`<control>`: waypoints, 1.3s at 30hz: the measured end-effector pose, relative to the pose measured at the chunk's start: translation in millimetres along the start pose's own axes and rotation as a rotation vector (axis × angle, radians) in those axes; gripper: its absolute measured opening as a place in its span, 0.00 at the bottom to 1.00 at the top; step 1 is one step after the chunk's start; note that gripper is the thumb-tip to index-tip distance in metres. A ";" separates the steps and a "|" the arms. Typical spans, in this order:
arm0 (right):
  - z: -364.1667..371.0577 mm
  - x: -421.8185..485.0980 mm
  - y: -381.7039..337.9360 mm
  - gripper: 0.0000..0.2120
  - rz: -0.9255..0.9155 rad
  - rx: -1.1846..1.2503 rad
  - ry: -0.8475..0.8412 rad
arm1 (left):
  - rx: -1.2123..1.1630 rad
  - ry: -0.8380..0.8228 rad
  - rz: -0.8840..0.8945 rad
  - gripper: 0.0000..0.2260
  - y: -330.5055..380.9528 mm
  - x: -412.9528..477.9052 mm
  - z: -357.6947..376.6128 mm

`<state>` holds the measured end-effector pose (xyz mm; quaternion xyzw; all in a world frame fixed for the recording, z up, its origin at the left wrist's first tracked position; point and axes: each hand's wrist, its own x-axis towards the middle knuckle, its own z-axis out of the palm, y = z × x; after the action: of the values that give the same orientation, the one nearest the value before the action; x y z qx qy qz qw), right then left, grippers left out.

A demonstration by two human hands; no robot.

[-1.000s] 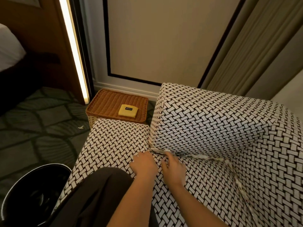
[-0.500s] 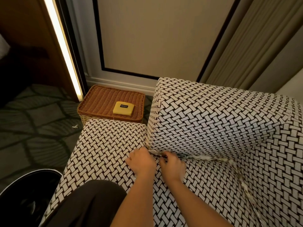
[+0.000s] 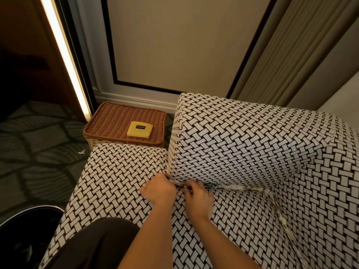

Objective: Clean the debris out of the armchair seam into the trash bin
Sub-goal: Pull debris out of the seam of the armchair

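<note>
Pinching debris (image 3: pixel 236 188) in seam, both hands' (image 3: pixel 160 189) grip.

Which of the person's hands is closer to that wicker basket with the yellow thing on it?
The left. The left hand rests at the seam's front end, just below the wicker basket. The right hand lies beside it, farther along the seam, away from the basket.

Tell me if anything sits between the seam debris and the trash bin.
Only the person's own dark-clad leg lies over the seat's front edge on that side. Otherwise nothing visible blocks the way from the debris across the seat to the bin on the floor at lower left.
</note>
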<state>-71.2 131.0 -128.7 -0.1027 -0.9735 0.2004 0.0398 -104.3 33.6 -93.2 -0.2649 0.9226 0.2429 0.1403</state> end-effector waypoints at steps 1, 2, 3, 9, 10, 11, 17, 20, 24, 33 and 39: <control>0.4 -1.3 0.6 0.09 -0.011 0.022 0.009 | -0.015 -0.004 -0.011 0.07 -0.6 -1.2 -2.3; 1.0 -2.7 2.0 0.08 -0.030 0.046 0.021 | -0.036 -0.002 -0.024 0.07 -2.1 -1.9 -3.7; 1.7 -5.2 3.4 0.06 -0.052 0.076 0.036 | -0.063 -0.008 -0.045 0.07 -4.3 -2.7 -5.1; -8.1 -33.2 7.1 0.06 -0.027 0.358 0.051 | -0.311 -0.175 -0.126 0.10 -21.3 -23.7 -16.8; -12.9 -38.5 6.8 0.07 0.022 0.427 0.001 | -0.393 -0.216 -0.102 0.09 -21.7 -29.8 -18.4; -18.6 -44.3 5.0 0.09 0.075 0.509 -0.063 | -0.461 -0.272 -0.057 0.06 -21.8 -38.7 -22.9; -74.2 -61.6 -29.0 0.09 0.454 1.403 -0.413 | -0.478 -0.247 0.405 0.08 -37.9 -82.7 -54.4; -95.5 -65.9 -51.3 0.08 0.431 1.510 -0.537 | -0.479 -0.256 0.523 0.06 -50.1 -88.1 -81.4; -105.5 -70.5 -79.1 0.10 0.425 1.485 -0.586 | -0.324 -0.219 0.606 0.07 -66.1 -80.0 -113.9; -70.1 -37.9 -140.6 0.15 0.563 1.411 -0.653 | -0.786 -0.141 0.226 0.09 -98.7 -30.4 -123.5; -9.5 0.5 -170.7 0.16 0.416 0.982 -0.460 | -0.797 0.009 0.130 0.09 -105.1 14.9 -98.2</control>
<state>-102.0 -18.6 -51.9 -0.2153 -0.7093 0.6494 -0.1697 -70.7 -101.9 -55.6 -0.2407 0.7715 0.5889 0.0070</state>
